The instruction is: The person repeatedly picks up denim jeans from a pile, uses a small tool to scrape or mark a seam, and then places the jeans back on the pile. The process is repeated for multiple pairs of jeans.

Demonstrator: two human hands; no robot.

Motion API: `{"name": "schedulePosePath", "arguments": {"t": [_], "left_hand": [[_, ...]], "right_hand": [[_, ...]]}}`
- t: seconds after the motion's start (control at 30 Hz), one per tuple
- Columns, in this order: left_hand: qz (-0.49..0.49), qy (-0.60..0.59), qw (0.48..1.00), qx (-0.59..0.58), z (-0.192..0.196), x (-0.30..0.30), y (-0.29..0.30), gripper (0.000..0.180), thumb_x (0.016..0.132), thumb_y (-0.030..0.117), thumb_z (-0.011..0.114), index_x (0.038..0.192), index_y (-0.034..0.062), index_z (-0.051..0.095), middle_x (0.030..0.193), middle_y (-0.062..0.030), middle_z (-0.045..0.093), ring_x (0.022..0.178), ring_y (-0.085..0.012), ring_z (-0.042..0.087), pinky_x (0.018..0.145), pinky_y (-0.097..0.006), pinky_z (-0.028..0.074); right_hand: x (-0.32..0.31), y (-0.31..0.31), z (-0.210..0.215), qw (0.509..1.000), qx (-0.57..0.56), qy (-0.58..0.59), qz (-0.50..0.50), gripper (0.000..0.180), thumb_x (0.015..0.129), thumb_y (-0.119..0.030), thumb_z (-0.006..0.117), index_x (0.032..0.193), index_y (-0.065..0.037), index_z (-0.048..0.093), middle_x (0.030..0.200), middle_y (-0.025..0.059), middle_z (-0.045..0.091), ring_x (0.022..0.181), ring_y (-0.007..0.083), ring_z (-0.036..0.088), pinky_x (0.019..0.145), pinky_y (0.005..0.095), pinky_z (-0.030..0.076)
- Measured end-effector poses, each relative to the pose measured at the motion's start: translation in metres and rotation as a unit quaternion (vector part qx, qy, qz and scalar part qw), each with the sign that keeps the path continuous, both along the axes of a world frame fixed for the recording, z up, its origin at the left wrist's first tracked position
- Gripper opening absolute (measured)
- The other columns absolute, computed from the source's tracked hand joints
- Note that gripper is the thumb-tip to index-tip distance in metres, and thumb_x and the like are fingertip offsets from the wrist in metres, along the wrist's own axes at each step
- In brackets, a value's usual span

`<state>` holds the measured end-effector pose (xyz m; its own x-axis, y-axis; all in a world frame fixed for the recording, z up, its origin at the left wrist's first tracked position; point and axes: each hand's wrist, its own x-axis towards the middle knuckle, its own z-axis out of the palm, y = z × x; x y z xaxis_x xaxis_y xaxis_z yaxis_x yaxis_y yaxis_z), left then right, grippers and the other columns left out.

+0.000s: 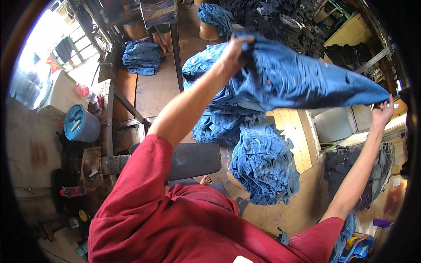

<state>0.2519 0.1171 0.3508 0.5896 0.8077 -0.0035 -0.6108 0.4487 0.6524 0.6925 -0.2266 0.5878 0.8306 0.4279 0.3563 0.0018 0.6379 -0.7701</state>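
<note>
Denim garment (pixel 298 81), blue and distressed, is held stretched in the air between both hands, well above the floor and in front of the person's chest. Nearest the camera is the red shirt (pixel 175 223) of the person. Just beyond it lies a dark padded seat (pixel 193 160), and to its right a heap of folded blue denim (pixel 263 164) rests on a stool or stand that is mostly hidden. A taller denim stack (pixel 219 118) stands behind that heap.

Left hand (pixel 234 52) is closed on one end of the garment, fingers wrapped over bunched cloth. Right hand (pixel 382 111) is pinched shut on the opposite tip at far right. The cloth between them runs taut, sagging only slightly.

Assessment: the spread is sound, but the left grip gathers too much fabric; holding that end by its edge would let the piece lie flat. Both hands should stay level, so that the cloth clears the heap below and no corner drags across it.

Further off, at left, stand a blue bucket (pixel 81 125) and another denim pile (pixel 141 57) on a wooden surface (pixel 153 90).
</note>
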Motion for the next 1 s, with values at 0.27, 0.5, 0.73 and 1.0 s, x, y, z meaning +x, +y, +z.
{"name": "schedulePosePath", "arguments": {"t": [0.27, 0.5, 0.73, 1.0], "left_hand": [[0.358, -0.004, 0.916, 0.181, 0.073, -0.098, -0.040, 0.023, 0.108, 0.017, 0.066, 0.122, -0.0001, 0.070, 0.100, -0.0059, 0.075, 0.084, -0.0137, 0.068, 0.074, -0.029, 0.055], [-0.238, -0.056, 0.959, 0.143, 0.032, -0.075, -0.327, 0.033, 0.095, 0.016, 0.078, 0.121, 0.0003, 0.063, 0.086, -0.0096, 0.071, 0.070, -0.0168, 0.065, 0.062, -0.030, 0.053], [-0.410, -0.391, 0.816, -0.115, 0.113, -0.073, -0.363, 0.055, 0.079, 0.011, 0.097, 0.116, -0.0060, 0.060, 0.088, -0.0094, 0.077, 0.074, -0.0134, 0.071, 0.064, -0.025, 0.057], [-0.387, -0.459, 0.799, -0.035, 0.135, -0.045, -0.362, 0.031, 0.082, 0.012, 0.095, 0.086, -0.0095, 0.073, 0.074, -0.0076, 0.069, 0.072, -0.0103, 0.061, 0.061, -0.028, 0.043]], "right_hand": [[-0.011, 0.039, -0.160, 0.909, -0.398, -0.044, 0.116, 0.033, 0.098, -0.046, 0.080, 0.089, -0.021, 0.060, 0.061, -0.0127, 0.034, 0.047, 0.0002, 0.027, 0.043, 0.0223, 0.019], [-0.071, -0.053, -0.528, 0.691, -0.633, -0.348, 0.034, 0.077, 0.093, -0.054, 0.076, 0.139, 0.005, 0.058, 0.109, 0.0242, 0.067, 0.104, 0.0375, 0.068, 0.094, 0.0483, 0.054], [-0.147, -0.112, -0.565, 0.632, -0.588, -0.503, 0.053, 0.071, 0.080, -0.002, 0.076, 0.145, 0.001, 0.046, 0.142, 0.0249, 0.054, 0.134, 0.0427, 0.053, 0.116, 0.0477, 0.041], [-0.153, -0.075, -0.568, 0.637, -0.609, -0.414, 0.229, 0.079, 0.087, -0.032, 0.088, 0.147, -0.004, 0.045, 0.147, 0.0261, 0.059, 0.141, 0.0415, 0.056, 0.116, 0.0486, 0.043]]}}
